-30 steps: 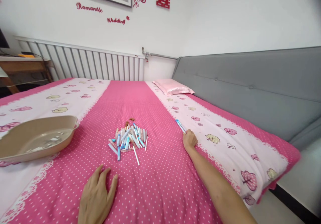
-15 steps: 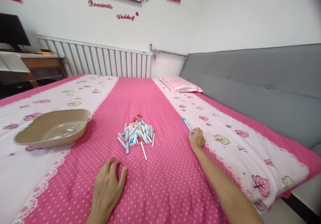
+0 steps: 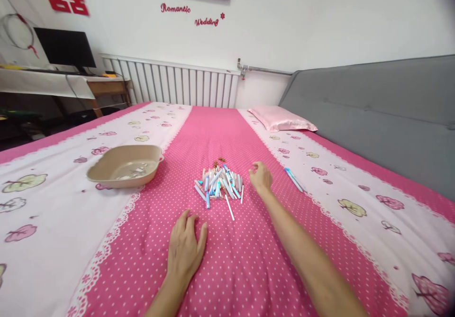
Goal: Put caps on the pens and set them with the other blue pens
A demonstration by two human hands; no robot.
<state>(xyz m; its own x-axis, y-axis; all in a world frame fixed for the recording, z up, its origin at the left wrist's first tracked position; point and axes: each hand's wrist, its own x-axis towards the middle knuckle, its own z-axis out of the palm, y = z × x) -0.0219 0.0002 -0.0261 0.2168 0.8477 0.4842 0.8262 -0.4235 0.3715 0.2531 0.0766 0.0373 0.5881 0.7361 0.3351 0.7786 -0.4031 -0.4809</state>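
A heap of pens (image 3: 218, 184) in pale blue, white and pink lies on the pink dotted bedspread. One thin white stick (image 3: 229, 207) points out of its near side. My right hand (image 3: 261, 177) hovers or rests just right of the heap, fingers loosely bent and apart, with no pen visible in it. Further right, a few blue and white pens (image 3: 294, 179) lie side by side at the lace border. My left hand (image 3: 186, 246) lies on the bedspread in front of the heap, fingers spread and holding nothing.
To the left stands a beige plastic basin (image 3: 124, 179) with some small pale shapes at its bottom. Small brown items (image 3: 219, 161) lie behind the heap. A pink pillow (image 3: 282, 119) rests by the grey headboard (image 3: 373, 104). At the far left is a desk with a monitor (image 3: 66, 49).
My right hand has let go of the blue and white pens at the right and moved left toward the heap. The view has turned left; my left hand stays on the bedspread.
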